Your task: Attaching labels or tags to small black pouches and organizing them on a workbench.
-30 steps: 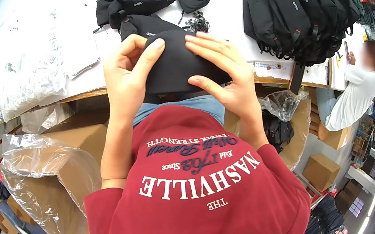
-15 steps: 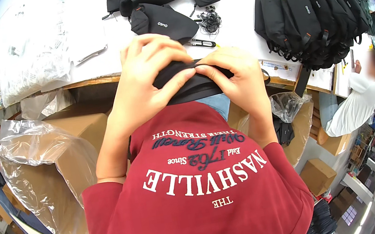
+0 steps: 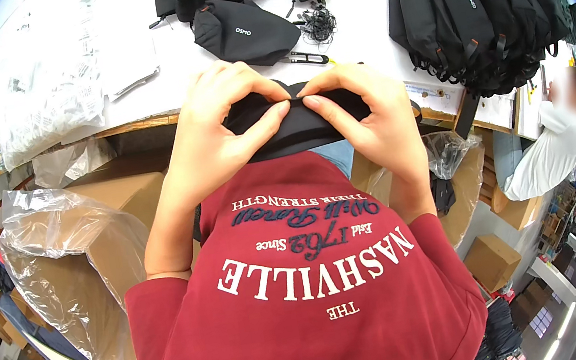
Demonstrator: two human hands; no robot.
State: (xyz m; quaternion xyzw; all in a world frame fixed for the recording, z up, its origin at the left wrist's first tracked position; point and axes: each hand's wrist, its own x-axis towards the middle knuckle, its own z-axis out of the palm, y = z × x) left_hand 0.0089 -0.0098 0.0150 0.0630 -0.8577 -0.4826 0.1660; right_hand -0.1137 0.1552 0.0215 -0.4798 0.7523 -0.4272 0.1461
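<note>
Close against my body, at the table's near edge, is a black fabric bag [image 3: 296, 135]. My left hand [image 3: 219, 119] pinches its upper edge between thumb and forefinger. Pinched the same way, my right hand [image 3: 373, 104] grips that edge just to the right, fingertips almost meeting the left ones. Much of the bag is hidden behind both hands. Just beyond them lie a pair of black thread snips [image 3: 307, 58] and a tangled heap of small black cords [image 3: 317, 23]. Another black bag [image 3: 244, 34] rests on the table past my left hand.
More black bags [image 3: 476, 18] stand in a row at right on the white table [image 3: 362, 27]. Clear plastic bags [image 3: 46, 82] are piled at left. Below the table, plastic-lined cardboard boxes [image 3: 119, 194] flank me. A person in white [image 3: 548, 148] is at far right.
My right hand has shifted slightly right, and my thumbs have drawn a little apart along the bag's edge. The whole view has tilted slightly.
</note>
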